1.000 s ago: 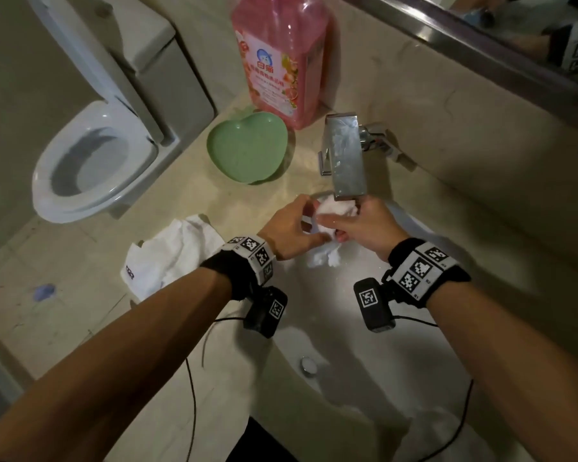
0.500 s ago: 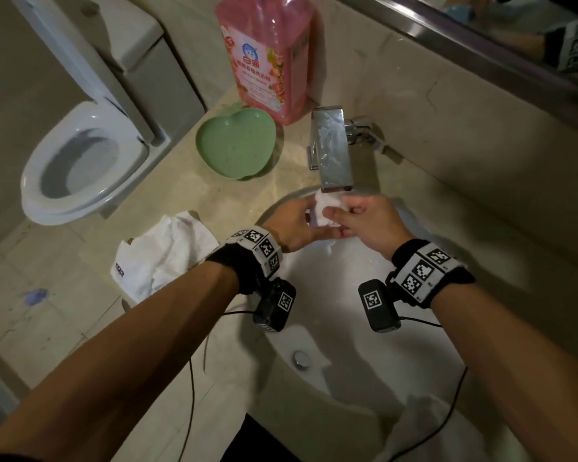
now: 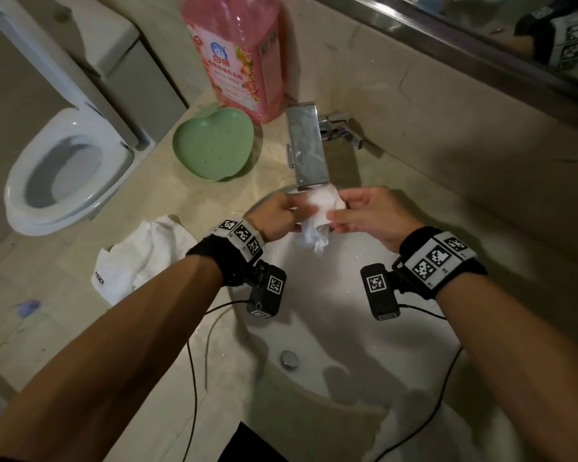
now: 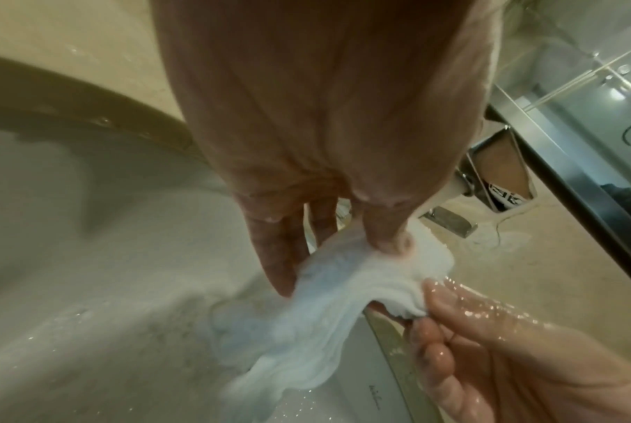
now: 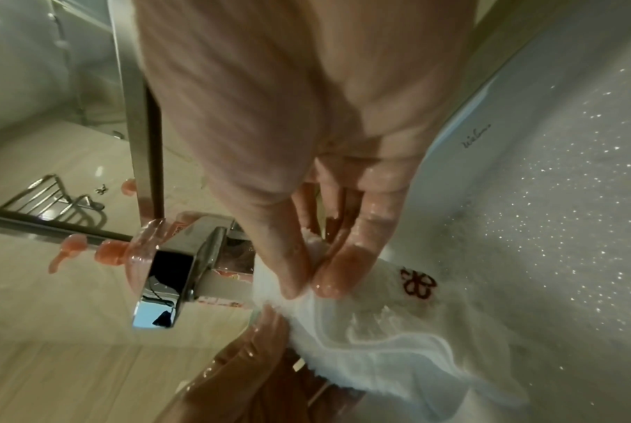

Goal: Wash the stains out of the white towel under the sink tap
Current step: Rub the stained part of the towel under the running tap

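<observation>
White towel with a dark red embroidered logo hangs just below the tap, each hand's grip, left hand and right hand, pinching an edge; the bottle behind the tap reads 白猫.

We see white towel wet, bunched, stretched between our pinching fingers, directly under chrome tap spout, over white sink, tail hanging

This is a bathroom: a white toilet stands beside a stone counter with a round sink, a metal tap and a mirror.
</observation>
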A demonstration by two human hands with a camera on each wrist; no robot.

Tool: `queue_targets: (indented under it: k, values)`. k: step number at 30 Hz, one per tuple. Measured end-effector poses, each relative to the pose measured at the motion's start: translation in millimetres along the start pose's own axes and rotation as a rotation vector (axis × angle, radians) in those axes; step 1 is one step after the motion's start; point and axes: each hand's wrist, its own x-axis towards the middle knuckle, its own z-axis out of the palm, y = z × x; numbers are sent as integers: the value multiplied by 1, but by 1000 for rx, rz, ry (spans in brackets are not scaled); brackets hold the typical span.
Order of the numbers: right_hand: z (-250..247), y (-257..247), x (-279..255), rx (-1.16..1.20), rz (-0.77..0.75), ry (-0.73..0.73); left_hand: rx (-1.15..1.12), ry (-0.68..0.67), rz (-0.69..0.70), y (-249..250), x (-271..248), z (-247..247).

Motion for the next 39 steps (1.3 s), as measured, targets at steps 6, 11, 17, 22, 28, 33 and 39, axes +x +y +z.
queue_targets:
  k: [6,11,17,22,28,33,39]
  values:
    - [16,-1,15,-104,5,191,-48,330,-110,0,-2,-7]
    - [30,-6,28,19,80,265,25,137,-127,-3,-14,-19]
    - [41,6,34,268,125,162,0,273,-173,-4,-17,-26]
    - [39,19,31,56,80,180,-82,250,-181,0,-22,-26]
    - [29,15,20,-430,-76,188,415,447,23,1,-24,-26]
    - [24,9,11,-674,-80,16,381,249,14,13,-23,-30]
    - [26,-2,7,-1049,-253,175,777,229,0,18,-18,-25]
